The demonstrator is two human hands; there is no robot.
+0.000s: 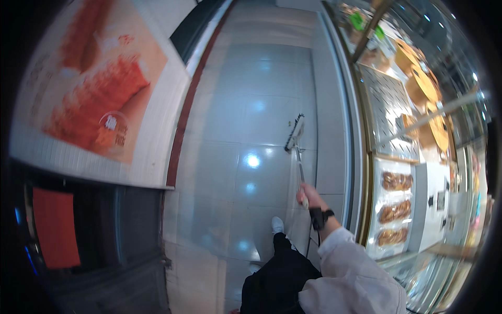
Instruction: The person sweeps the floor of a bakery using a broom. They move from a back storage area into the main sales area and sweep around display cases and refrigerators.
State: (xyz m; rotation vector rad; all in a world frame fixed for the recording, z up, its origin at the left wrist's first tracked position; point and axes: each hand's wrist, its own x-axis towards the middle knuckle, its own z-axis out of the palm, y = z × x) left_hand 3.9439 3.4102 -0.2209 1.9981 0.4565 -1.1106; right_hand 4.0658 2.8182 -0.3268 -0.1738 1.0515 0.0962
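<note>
1. Mop (pixel 294 134) is held by the right hand (pixel 307 198), fingers wrapped around the handle top; head sits flat on the grey tiled floor (pixel 246 104), ahead of the white shoe (pixel 277 225).
2. Left hand not in view.
3. Judgement: head should be kept flat and strokes overlapped, clear of the display case (pixel 397 157) base.
4. Large poster (pixel 99 89), orange-red food on white, hangs left; red rectangular panel (pixel 55 227) below it.
5. Pastry trays (pixel 396 209) behind glass at right; small green tags (pixel 357 21) at top.

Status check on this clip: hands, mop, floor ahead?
Right hand gripping mop handle. Left hand out of view. Mop head down on tiled floor, beside display case. Nothing in its way.
</note>
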